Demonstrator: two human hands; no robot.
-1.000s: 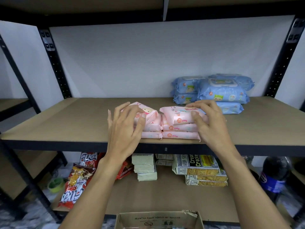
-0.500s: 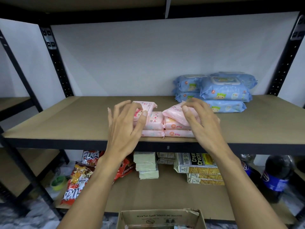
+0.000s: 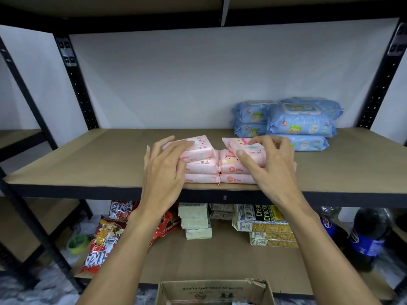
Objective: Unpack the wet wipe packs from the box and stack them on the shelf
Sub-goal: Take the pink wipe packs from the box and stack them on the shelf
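**Open board on the left, packs on the right**

The shelf (image 3: 88, 164) is bare board on its left half, open from front edge to back wall. Two stacks of pink wipe packs (image 3: 202, 166) block the front centre, with the left hand (image 3: 163, 170) and right hand (image 3: 271, 168) over them. Blue wipe packs (image 3: 299, 126) fill the right rear, near the pink stacks. The upper shelf (image 3: 132, 18) hangs well above. Black uprights (image 3: 77, 84) bound the sides.

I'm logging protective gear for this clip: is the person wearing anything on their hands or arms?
No. The left hand and right hand are bare: no gloves, rings, watch or bracelets show. The forearms are bare too, with no sleeves in view. The nails look unpainted.
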